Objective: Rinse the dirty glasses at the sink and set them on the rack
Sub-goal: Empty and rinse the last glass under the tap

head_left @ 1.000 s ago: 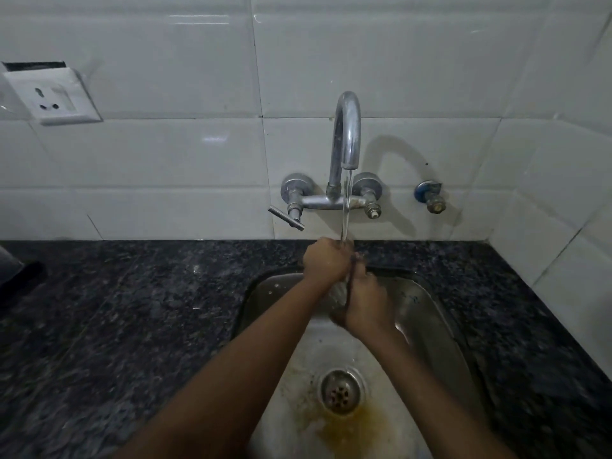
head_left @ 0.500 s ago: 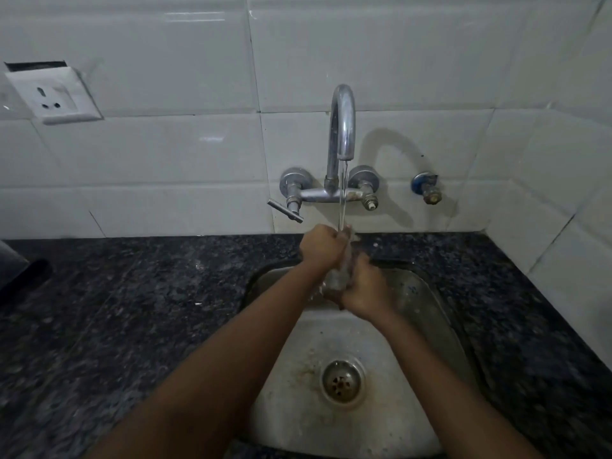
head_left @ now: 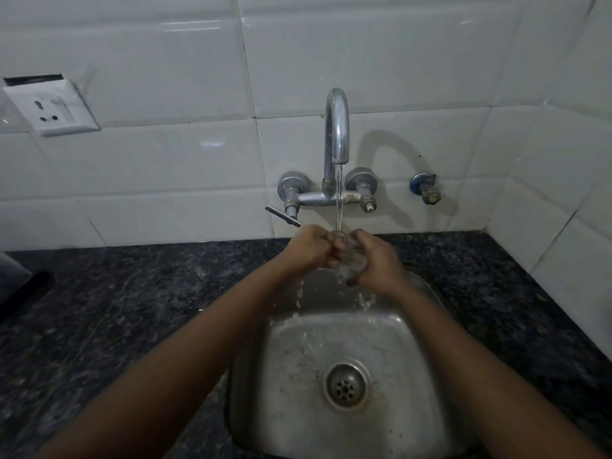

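Both hands had risen closer to the tap (head_left: 337, 127). Left hand (head_left: 313, 246) and right hand (head_left: 377, 260) curled their fingers (head_left: 334, 251) around the glass (head_left: 352, 258) under running water, above the steel sink (head_left: 291, 376) in the dark granite desk (head_left: 116, 309).

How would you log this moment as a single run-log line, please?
phase: rinsing | left hand + right hand: on glass under running faucet | over sink | rack: not in view
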`<state>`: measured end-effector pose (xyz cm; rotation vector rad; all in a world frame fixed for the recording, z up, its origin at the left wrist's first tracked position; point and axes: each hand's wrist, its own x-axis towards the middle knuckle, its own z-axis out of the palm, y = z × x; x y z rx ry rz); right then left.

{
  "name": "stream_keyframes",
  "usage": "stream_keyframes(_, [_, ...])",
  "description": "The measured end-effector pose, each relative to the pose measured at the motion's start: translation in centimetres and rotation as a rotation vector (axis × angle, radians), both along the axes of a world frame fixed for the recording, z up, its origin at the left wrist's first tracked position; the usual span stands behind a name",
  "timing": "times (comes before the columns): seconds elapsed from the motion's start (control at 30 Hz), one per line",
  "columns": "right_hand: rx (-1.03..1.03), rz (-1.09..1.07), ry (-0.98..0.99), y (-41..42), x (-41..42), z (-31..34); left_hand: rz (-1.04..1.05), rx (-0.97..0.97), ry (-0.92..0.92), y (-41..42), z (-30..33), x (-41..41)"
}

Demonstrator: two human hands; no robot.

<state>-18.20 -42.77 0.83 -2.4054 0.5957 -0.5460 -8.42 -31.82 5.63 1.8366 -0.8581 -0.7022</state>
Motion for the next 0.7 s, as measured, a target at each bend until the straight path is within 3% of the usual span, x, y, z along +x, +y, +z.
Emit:
stream_keyframes(0.13, [-0.201, 0.122, -0.013, 0.2, 0.3, 0.5, -0.36, 0.263, -0.153, -1.0, -0.2, 0.2])
stream_keyframes(0.2, [-0.209, 0.101, -0.025, -0.2, 0.0, 0.5, -0.425, 0.294, -0.284, -1.7, -0.1, -0.3])
stream_keyframes(0.33, [-0.31, 0.081, -0.028, -0.7, -0.1, 0.2, -0.501, 0.373, -0.741, -3.3, -0.4, -1.2])
stream_keyframes(0.43, [-0.36, 0.082, -0.063, -1.2, -0.1, -0.2, -0.521, 0.345, -0.824, -3.8, -0.7, -1.2])
stream_keyframes(0.5, [-0.259, 0.079, -0.095, -1.2, -0.3, -0.5, -0.579, 0.374, -0.686, -3.6, 0.1, -0.7])
stream_keyframes(0.57, [-0.133, 0.066, -0.115, -0.9, -0.4, -0.8, -0.635, 0.362, -0.401, -2.9, 0.7, 0.2])
stream_keyframes(0.7, [-0.141, -0.074, -0.02, -0.3, 0.0, -0.7, -0.229, 0.011, 0.401, -2.0, 0.7, 1.7])
